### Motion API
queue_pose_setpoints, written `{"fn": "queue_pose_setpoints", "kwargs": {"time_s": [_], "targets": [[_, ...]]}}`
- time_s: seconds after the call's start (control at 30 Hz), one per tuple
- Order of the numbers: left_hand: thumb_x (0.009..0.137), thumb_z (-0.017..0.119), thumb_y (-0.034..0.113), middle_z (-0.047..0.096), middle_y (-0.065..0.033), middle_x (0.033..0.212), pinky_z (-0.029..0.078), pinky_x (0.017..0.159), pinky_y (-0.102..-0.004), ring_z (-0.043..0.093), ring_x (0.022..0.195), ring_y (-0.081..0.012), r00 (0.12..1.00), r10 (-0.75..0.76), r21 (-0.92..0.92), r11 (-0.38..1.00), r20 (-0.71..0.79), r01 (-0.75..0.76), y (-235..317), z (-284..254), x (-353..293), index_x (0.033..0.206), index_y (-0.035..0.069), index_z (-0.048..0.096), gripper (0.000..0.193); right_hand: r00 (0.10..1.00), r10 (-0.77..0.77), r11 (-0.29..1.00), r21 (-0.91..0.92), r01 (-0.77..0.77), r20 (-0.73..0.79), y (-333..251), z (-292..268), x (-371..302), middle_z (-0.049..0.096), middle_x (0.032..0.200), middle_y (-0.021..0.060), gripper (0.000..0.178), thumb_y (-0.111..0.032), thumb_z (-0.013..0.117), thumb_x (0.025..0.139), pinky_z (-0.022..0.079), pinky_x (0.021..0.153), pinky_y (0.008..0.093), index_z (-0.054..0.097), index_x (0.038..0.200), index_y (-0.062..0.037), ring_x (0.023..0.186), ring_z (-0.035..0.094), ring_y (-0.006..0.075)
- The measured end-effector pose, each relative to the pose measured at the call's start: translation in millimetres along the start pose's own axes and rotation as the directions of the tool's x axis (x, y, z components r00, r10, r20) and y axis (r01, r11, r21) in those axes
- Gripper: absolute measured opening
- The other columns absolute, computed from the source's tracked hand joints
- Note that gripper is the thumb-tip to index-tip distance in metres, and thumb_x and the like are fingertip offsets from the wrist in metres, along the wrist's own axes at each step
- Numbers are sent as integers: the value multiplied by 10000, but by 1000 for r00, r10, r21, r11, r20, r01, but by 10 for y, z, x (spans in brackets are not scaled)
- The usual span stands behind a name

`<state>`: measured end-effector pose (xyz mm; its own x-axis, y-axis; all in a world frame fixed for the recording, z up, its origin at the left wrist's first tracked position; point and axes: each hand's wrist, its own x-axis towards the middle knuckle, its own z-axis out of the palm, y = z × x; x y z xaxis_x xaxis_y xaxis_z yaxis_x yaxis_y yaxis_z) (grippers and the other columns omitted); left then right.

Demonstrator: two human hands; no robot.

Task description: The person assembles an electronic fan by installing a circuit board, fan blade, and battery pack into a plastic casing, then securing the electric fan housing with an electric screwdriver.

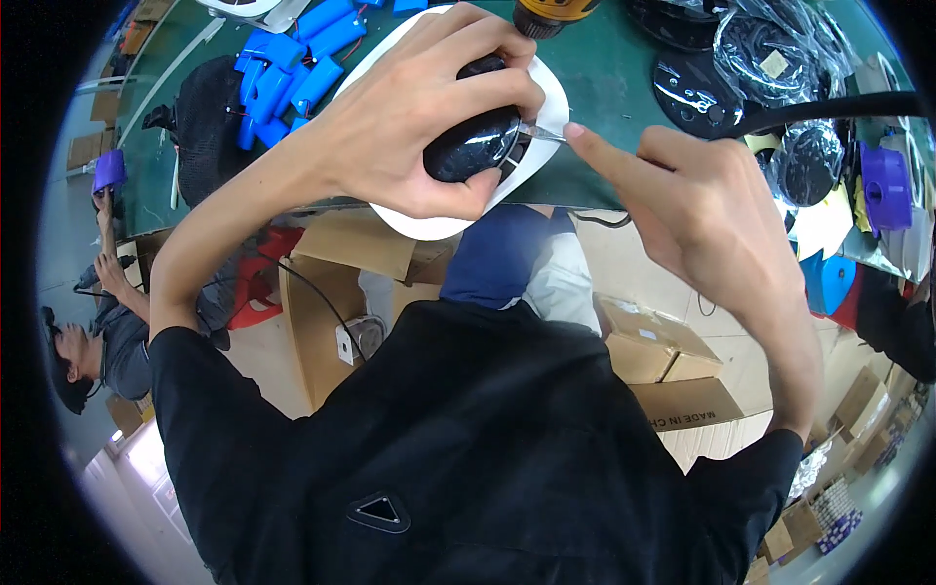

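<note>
My left hand (409,127) is curled over a glossy black dome-shaped part (470,148), thumb at its near edge and fingers over its far side. That part sits against a white rounded shell (557,96) at the front edge of the table. My right hand (697,205) grips a thin metal tool (546,134), its index finger stretched along it. The tool's tip meets the right edge of the black part. Its handle is hidden in my palm, so its exact kind does not show.
Blue wrapped battery packs (283,78) with thin wires and a black cloth item (207,127) lie on the green table (609,73) at left. A yellow-black power tool (549,14) stands beyond. Plastic-wrapped black discs (694,90) are at right. Cardboard boxes (643,336) sit below; another person (122,341) works at left.
</note>
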<state>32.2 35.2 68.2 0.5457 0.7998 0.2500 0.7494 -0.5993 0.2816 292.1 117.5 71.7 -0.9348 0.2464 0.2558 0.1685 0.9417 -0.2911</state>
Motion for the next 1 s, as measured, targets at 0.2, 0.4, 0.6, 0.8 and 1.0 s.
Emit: {"fn": "queue_pose_setpoints", "kwargs": {"time_s": [0.2, 0.4, 0.6, 0.8, 1.0], "targets": [[598, 701, 290, 528, -149, 1135, 437, 930, -466, 505, 1082, -352, 1000, 3, -15, 1000, -8, -3, -12, 18, 5, 1028, 91, 642, 477, 995, -39, 996, 80, 31, 93, -41, -68, 10, 513, 658, 89, 554, 61, 717, 699, 429, 474, 360, 717, 1227, -108, 513, 533, 234], [600, 694, 292, 521, -147, 1136, 431, 936, -482, 502, 1098, -357, 1000, 3, 5, 1000, 5, -3, -5, 2, -14, 1023, 100, 656, 466, 998, -21, 994, -106, 28, 61, -156, 62, -99, 505, 716, 64, 628, 56, 698, 705, 456, 466, 315, 673, 1307, -122, 528, 521, 191], [599, 693, 278, 524, -156, 1161, 425, 945, -485, 498, 1111, -367, 1000, 14, 8, 1000, 16, -14, 9, -2, -20, 987, 111, 684, 422, 999, 18, 996, -92, -15, 32, -228, 123, -146, 451, 713, 50, 647, 55, 690, 713, 457, 460, 305, 654, 1337, -114, 525, 502, 167], [614, 688, 261, 568, -123, 1140, 410, 969, -488, 495, 1119, -365, 999, 38, 15, 999, 18, -38, -1, 24, -20, 956, 114, 695, 373, 1000, 27, 991, -130, -28, -11, -260, 159, -174, 444, 711, 50, 654, 32, 708, 715, 454, 451, 303, 643, 1350, -108, 519, 502, 163], [633, 683, 244, 606, -73, 1097, 375, 1005, -481, 483, 1139, -353, 997, 52, 17, 998, 50, -53, -1, 18, -28, 938, 123, 697, 328, 999, 33, 992, -125, -33, -2, -257, 150, -176, 444, 716, 52, 641, 32, 710, 723, 455, 444, 305, 645, 1346, -105, 519, 515, 160]]}}
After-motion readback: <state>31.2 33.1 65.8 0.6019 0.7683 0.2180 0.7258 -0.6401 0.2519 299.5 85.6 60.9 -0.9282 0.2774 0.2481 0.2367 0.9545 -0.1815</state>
